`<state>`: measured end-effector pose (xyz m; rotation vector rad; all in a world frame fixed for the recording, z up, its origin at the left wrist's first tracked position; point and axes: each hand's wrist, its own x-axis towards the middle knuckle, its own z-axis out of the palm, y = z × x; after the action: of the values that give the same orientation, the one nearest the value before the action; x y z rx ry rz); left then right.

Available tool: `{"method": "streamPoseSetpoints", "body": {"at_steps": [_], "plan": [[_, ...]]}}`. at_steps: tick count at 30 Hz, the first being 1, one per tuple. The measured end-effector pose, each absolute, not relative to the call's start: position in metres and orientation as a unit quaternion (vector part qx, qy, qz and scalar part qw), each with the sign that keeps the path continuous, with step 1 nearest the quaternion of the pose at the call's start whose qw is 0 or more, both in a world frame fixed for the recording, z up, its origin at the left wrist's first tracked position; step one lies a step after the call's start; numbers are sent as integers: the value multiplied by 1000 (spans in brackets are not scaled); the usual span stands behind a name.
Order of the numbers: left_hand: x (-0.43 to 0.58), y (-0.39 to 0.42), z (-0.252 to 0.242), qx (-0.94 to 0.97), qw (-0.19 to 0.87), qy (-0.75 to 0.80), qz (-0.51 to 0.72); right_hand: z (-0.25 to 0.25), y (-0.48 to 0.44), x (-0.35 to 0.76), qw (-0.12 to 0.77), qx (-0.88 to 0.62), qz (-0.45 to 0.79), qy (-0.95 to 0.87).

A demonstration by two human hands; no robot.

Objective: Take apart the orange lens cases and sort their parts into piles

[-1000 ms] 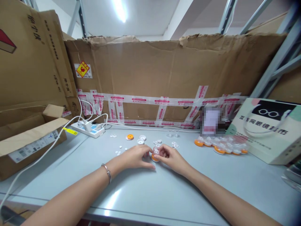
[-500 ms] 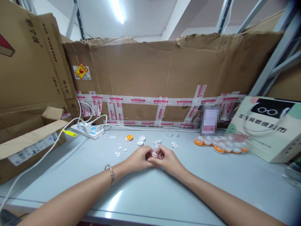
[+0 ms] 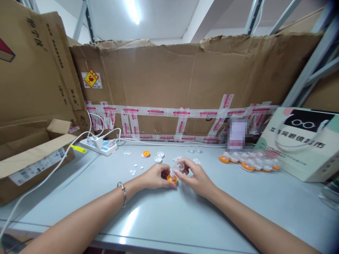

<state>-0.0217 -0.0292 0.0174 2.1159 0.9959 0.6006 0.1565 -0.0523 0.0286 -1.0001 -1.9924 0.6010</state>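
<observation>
My left hand (image 3: 158, 176) is closed around an orange round base (image 3: 172, 179), low over the table. A small white part (image 3: 172, 174) stands up in the middle of that base. Between the fingertips of my right hand (image 3: 194, 175) is a clear round cover (image 3: 179, 166), tilted and apart from the base, up and to its right. Just beyond my hands lie white perforated pieces (image 3: 197, 162), two white round caps (image 3: 158, 159) and an orange disc (image 3: 146, 153). Several small white discs (image 3: 133, 172) are scattered left of my left hand.
Orange-based pieces with clear covers (image 3: 247, 165) sit in a cluster at the right, before a paper bag (image 3: 299, 148). Clear covers (image 3: 194, 151) lie at the back. A power strip (image 3: 102, 146) with white cables and an open cardboard box (image 3: 34, 162) occupy the left.
My hands have moved apart. The clear cover is now lifted to the right in my right hand, and the orange base with its white part shows in my left.
</observation>
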Motion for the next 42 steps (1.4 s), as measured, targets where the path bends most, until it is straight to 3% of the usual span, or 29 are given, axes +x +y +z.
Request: {"method": "streamPoseSetpoints", "body": {"at_steps": [6, 7, 9, 16, 23, 36, 39, 42], "plan": [[-22, -34, 19, 819, 356, 385, 233, 33, -17, 200, 540, -498, 160, -660], [-22, -35, 20, 820, 357, 383, 232, 32, -7, 212, 536, -544, 118, -635], [-23, -35, 20, 821, 359, 380, 231, 27, 10, 233, 446, -647, 66, -615], [-24, -35, 21, 832, 352, 362, 230, -1, 40, 254, 367, -701, 76, -606], [-24, -35, 21, 833, 346, 364, 230, -17, 50, 254, 378, -713, 66, -587], [-26, -34, 18, 836, 346, 358, 230, -10, 44, 249, 476, -676, 100, -554], [-25, -35, 18, 835, 345, 359, 235, 2, 29, 231, 508, -634, 109, -573], [-23, -36, 18, 834, 333, 366, 246, 11, 1, 200, 483, -552, 171, -658]]}}
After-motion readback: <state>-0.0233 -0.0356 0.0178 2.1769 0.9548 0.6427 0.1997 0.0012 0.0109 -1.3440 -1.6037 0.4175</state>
